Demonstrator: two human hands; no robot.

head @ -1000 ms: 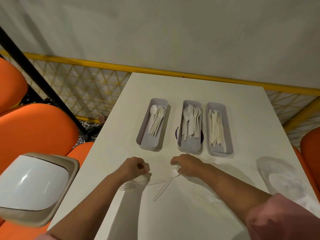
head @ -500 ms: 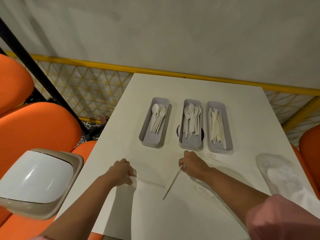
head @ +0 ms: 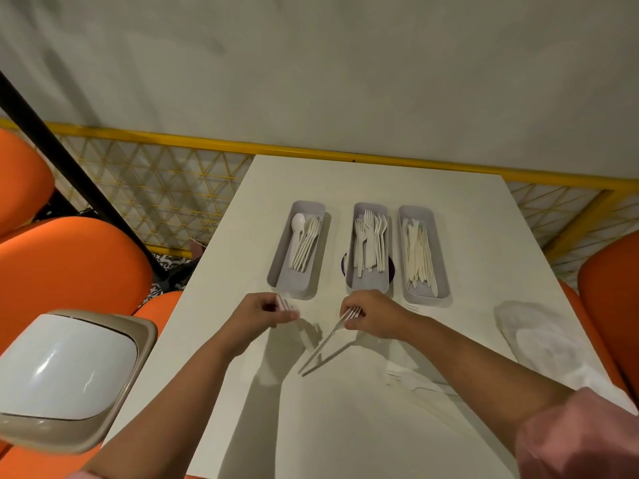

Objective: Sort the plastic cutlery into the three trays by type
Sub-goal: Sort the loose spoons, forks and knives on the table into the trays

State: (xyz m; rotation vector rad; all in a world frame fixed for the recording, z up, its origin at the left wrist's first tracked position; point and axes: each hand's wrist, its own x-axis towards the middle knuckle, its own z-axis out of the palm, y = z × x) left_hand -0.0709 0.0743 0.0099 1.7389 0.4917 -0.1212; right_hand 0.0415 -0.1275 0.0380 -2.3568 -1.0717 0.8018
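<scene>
White fork [head: 352, 312] in right hand [head: 375, 314], second fork [head: 284, 302] in left hand [head: 264, 311]

Left hand [head: 266, 311] pinches a white fork [head: 285, 302], tines showing, just short of the spoon tray [head: 277, 267]. Right hand [head: 371, 314] grips a second fork [head: 325, 344] by its head, handle slanting towards me, near the fork tray [head: 368, 284]; knife tray [head: 428, 294] rightmost

White cutlery [head: 370, 242], grey trays [head: 422, 295], white table [head: 345, 426], orange seats [head: 69, 264], yellow lattice railing [head: 155, 188]
</scene>
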